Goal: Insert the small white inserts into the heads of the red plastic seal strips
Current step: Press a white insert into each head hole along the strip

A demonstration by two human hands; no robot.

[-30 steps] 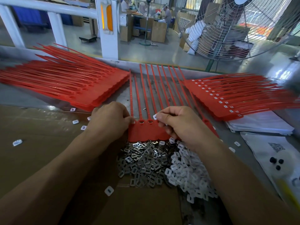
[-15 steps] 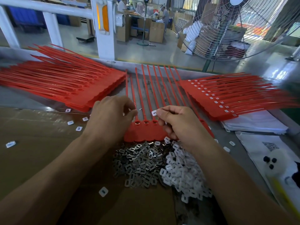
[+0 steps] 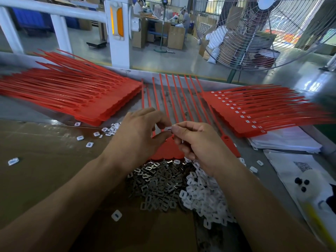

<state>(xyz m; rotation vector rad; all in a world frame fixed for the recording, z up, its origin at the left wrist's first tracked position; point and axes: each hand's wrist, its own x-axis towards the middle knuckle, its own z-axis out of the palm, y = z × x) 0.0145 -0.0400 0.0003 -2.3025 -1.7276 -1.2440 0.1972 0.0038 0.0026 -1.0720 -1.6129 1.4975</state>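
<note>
While a single white insert [image 3: 168, 128] is pinched between the fingertips of the right hand [image 3: 197, 142] and met by the curled fingers [image 3: 160, 119] of the left hand [image 3: 138, 137], it is held just above the row of red seal strips [image 3: 174, 106] laid side by side at the middle of the counter [image 3: 27, 110]. Both hands' fingers are closed on the insert; no finger is seen straight or spread.

The insert is judged to be very light, rigid and smooth, so it would be easily flicked away or dropped; it is best taken by its short edges, with the slotted face left free. The strips are judged to be thin, springy plastic; their flat heads are the stiffer part and are best steadied there while an insert is pressed in.

A loose heap of white inserts [image 3: 205, 195] lies near the front edge of the counter, touching a heap of dark metal clips [image 3: 156, 184] to its left. An unfilled stack of strips [image 3: 76, 95] rests toward the left rear corner, and a fitted stack [image 3: 254, 113] with white showing in the heads toward the right edge.

Most heads of the middle row are hidden beneath the hands, so it cannot be told how many are already filled. The right edge is blurred, and stray inserts [image 3: 91, 139] are scattered on the cardboard [image 3: 36, 179].
</note>
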